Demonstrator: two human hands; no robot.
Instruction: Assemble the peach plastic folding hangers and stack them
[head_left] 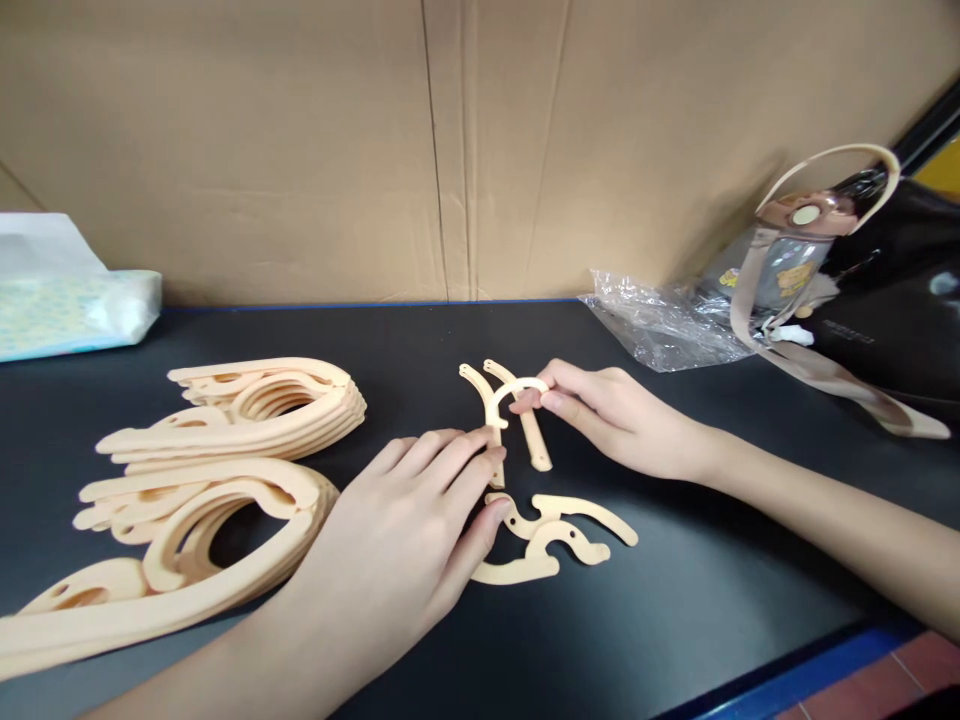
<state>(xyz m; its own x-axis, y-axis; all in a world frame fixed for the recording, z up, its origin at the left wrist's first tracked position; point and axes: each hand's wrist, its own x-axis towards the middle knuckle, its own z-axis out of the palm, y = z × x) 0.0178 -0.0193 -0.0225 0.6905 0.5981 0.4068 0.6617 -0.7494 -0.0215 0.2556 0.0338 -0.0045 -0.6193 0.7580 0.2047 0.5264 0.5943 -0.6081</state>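
Observation:
Between the thumb and fingers of my right hand (604,405) is pinched a cream curved hanger hook (517,388). Its lower end meets a slim hanger arm (498,470); whether they are joined, I cannot tell. My left hand (420,515) is stretched out palm down, its fingertips touching that arm and its thumb apart. Another straight hanger arm (537,440) lies just under the hook. Nearer to me are loose curved pieces, among them an S-shaped one (562,540) with small holes and a long curved one (592,510). My left thumb partly covers some of these.
Two stacks of cream folding hangers, a far stack (300,430) and a near stack (247,590), lie at left on the black table (675,600). A tissue pack (75,310) is behind them. Clear plastic wrap (660,320), a strapped bottle (795,260) and a black bag (892,300) stand right.

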